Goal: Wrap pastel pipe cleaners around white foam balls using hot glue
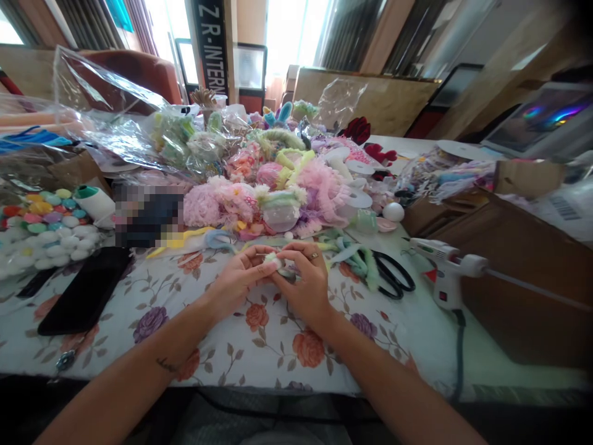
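Above the flowered tablecloth point(259, 364), my left hand point(236, 278) and my right hand point(308, 281) meet with fingers closed. Both pinch a small, fuzzy, pale green pipe cleaner point(274, 259), bent or coiled between the fingertips. Fingers hide much of it. A ring shows on the right hand. Behind the hands lie loose pipe cleaners, a yellow one point(178, 243) and a light blue one point(217, 239) to the left. More green pipe cleaners point(368, 269) lie to the right, beside black-handled scissors point(397, 278).
A white glue gun point(442, 266) stands at the right by a cardboard box point(528, 278), its cord hanging down. Fluffy pastel trims point(278, 179) are heaped behind the hands. A black phone point(86, 290) and bags of pompoms point(46, 241) lie at the left.
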The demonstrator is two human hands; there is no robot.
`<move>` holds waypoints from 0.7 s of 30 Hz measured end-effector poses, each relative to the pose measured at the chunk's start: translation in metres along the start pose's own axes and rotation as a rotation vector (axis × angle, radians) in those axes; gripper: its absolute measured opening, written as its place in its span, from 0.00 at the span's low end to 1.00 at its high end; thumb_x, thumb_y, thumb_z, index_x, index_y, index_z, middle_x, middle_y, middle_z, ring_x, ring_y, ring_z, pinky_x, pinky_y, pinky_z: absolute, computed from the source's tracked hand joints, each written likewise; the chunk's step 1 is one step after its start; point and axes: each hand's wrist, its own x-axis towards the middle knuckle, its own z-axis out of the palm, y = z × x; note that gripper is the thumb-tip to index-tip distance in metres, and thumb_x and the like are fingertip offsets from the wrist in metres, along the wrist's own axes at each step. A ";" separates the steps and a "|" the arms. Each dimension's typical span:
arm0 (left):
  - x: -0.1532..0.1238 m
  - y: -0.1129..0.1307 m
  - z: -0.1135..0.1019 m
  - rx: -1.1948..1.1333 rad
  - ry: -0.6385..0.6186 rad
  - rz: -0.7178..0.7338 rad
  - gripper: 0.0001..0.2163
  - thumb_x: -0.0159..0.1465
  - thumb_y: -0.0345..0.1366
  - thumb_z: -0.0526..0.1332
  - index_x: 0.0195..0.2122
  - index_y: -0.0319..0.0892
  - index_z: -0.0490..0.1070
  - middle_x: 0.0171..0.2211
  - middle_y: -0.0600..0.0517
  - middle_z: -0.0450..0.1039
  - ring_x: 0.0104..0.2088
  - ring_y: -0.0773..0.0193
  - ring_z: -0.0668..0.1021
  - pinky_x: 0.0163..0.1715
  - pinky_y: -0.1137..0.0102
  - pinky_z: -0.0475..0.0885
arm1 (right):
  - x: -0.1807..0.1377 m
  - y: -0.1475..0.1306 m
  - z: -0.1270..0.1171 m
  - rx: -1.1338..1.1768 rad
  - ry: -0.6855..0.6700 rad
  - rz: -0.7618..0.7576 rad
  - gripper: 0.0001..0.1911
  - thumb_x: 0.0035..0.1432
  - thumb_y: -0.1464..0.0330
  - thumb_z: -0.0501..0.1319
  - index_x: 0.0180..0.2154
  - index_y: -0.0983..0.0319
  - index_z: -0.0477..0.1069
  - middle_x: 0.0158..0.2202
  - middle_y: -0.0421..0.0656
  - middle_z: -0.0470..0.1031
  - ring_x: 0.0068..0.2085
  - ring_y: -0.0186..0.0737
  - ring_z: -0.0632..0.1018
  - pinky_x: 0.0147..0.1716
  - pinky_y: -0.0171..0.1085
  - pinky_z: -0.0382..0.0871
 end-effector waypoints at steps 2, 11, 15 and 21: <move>0.001 0.001 -0.002 -0.016 0.021 0.009 0.13 0.55 0.35 0.70 0.40 0.41 0.73 0.33 0.52 0.75 0.33 0.68 0.77 0.38 0.72 0.72 | 0.001 0.000 -0.002 -0.010 -0.006 0.017 0.08 0.54 0.67 0.67 0.37 0.57 0.72 0.38 0.45 0.72 0.42 0.46 0.74 0.43 0.45 0.71; 0.004 0.011 -0.010 0.062 0.129 0.019 0.13 0.49 0.35 0.74 0.36 0.41 0.77 0.30 0.54 0.76 0.28 0.72 0.76 0.33 0.76 0.71 | 0.000 -0.002 -0.010 0.170 0.000 0.007 0.07 0.60 0.72 0.62 0.39 0.56 0.77 0.33 0.43 0.73 0.36 0.40 0.76 0.37 0.41 0.73; 0.003 0.011 -0.009 0.074 0.102 -0.005 0.12 0.49 0.37 0.74 0.34 0.40 0.79 0.27 0.53 0.76 0.27 0.71 0.76 0.32 0.75 0.70 | -0.002 -0.001 -0.008 0.329 -0.089 0.128 0.10 0.60 0.69 0.63 0.44 0.56 0.78 0.35 0.43 0.75 0.33 0.38 0.77 0.32 0.38 0.74; 0.008 0.010 -0.013 0.068 0.180 0.050 0.12 0.50 0.40 0.73 0.32 0.39 0.80 0.31 0.50 0.79 0.29 0.69 0.77 0.34 0.73 0.74 | 0.005 0.005 -0.011 0.351 -0.210 0.430 0.13 0.57 0.62 0.65 0.43 0.59 0.77 0.34 0.43 0.77 0.32 0.38 0.77 0.31 0.37 0.73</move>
